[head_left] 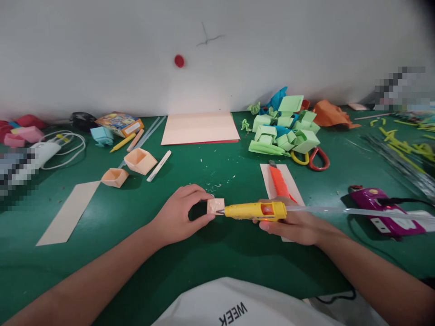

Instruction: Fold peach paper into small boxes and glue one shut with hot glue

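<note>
My left hand [180, 215] pinches a small peach paper piece [215, 206] just above the green table [210, 253]. My right hand [295, 224] grips a yellow glue gun [254, 210], its nozzle touching the right edge of that paper piece. A clear glue stick [340, 211] pokes out of the gun's back, pointing right. Under my right hand lies a peach paper strip [288, 176] with an orange utility knife [277, 179] on it.
Two peach paper boxes [140, 160] [114, 177], a long paper strip [68, 213] and a white stick [159, 165] lie left. A peach sheet [200, 127] rests by the wall. Green folded papers [285, 131], scissors [314, 158] and a purple power strip [384, 210] are to the right.
</note>
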A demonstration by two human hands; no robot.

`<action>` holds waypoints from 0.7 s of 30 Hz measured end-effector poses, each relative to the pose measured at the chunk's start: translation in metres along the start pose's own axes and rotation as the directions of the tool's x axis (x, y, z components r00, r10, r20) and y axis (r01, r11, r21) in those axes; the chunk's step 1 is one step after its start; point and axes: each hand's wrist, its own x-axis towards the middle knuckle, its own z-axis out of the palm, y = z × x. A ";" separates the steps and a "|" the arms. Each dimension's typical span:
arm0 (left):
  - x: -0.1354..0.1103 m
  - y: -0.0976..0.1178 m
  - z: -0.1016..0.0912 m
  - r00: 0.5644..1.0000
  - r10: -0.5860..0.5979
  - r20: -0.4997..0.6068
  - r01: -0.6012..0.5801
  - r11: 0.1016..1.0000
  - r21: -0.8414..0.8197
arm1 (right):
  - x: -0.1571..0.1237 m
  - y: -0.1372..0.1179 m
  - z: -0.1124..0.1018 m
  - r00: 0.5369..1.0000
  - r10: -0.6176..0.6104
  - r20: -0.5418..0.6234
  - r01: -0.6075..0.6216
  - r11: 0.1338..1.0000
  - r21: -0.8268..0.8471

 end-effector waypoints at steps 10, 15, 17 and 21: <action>-0.001 -0.001 0.001 1.000 -0.009 0.002 0.009 1.000 -0.011 | -0.005 0.009 0.005 0.986 0.167 0.010 -0.167 0.984 0.065; 0.000 0.000 0.000 1.000 0.001 -0.004 -0.001 1.000 -0.010 | -0.006 0.012 0.005 0.989 0.147 -0.027 -0.146 0.988 0.048; 0.000 0.000 0.000 1.000 0.003 -0.004 -0.003 1.000 -0.009 | -0.005 0.012 0.004 0.993 0.112 -0.047 -0.111 0.994 0.016; 0.000 0.000 0.001 1.000 0.002 -0.003 -0.002 1.000 -0.016 | -0.003 0.009 0.002 0.994 0.085 -0.075 -0.086 0.996 -0.015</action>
